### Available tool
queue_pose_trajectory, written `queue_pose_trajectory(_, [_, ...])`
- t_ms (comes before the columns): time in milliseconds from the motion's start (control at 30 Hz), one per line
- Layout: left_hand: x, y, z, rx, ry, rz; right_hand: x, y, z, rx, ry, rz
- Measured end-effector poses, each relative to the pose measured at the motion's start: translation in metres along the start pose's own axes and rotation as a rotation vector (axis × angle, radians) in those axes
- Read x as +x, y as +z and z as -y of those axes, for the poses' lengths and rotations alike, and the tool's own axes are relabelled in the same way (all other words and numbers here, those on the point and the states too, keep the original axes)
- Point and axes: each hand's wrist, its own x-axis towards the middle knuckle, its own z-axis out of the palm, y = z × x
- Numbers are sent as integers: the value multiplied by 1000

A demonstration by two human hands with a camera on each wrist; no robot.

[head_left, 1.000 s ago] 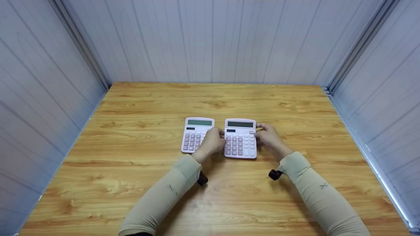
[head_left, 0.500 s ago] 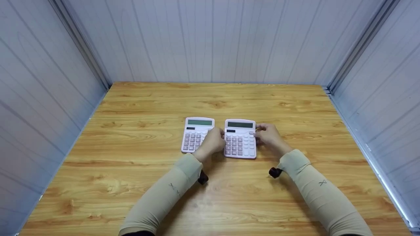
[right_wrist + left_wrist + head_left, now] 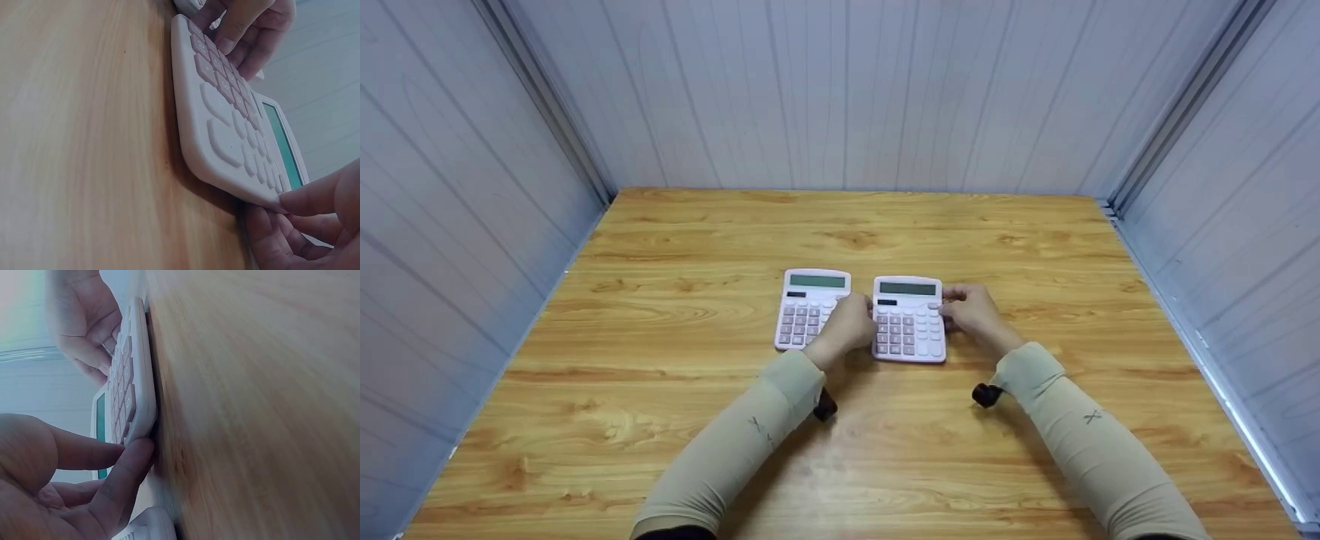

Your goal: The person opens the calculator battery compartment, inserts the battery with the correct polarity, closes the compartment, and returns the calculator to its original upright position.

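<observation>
Two pink-and-white calculators are side by side on the wooden table, displays at the far end. My left hand (image 3: 850,321) pinches the left edge of the right calculator (image 3: 909,321) between thumb and fingers. It also covers part of the left calculator (image 3: 814,280). At the opposite edge my right hand (image 3: 971,309) pinches the same calculator, thumb on top and fingers beneath, as the right wrist view shows. A dark shadow runs under the near edge of the held calculator (image 3: 197,163); whether it touches the table there I cannot tell.
The wooden table (image 3: 697,420) reaches to a white panelled wall (image 3: 840,97) at the back. Similar panels stand at the left and right. A small black device (image 3: 987,394) hangs at the right wrist and another black device (image 3: 825,406) at the left.
The far end of the right calculator has shifted slightly toward me, with both hands holding its edges throughout. The left calculator stays in place.
</observation>
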Motion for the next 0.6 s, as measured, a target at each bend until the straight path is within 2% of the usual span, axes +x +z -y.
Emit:
queue_pose_trajectory(100, [0,-1,-1,5,-11,13,1,0,-1,-4,-4,-6])
queue_pose_trajectory(233, [0,-2,1,-9,13,4,2,0,0,-23,-9,-10])
queue_pose_trajectory(333, [-5,-4,0,-34,44,-26,2,-1,1,-40,-4,-12])
queue_pose_trajectory(467, [-31,-24,-19,-104,50,-58,0,-8,4,-58,-16,-27])
queue_pose_trajectory(567, [-49,-40,-34,-123,47,-91,-1,-13,7,-50,-34,-47])
queue_pose_trajectory(600, [-51,-42,-35,-124,46,-104,-2,-15,8,-41,-39,-49])
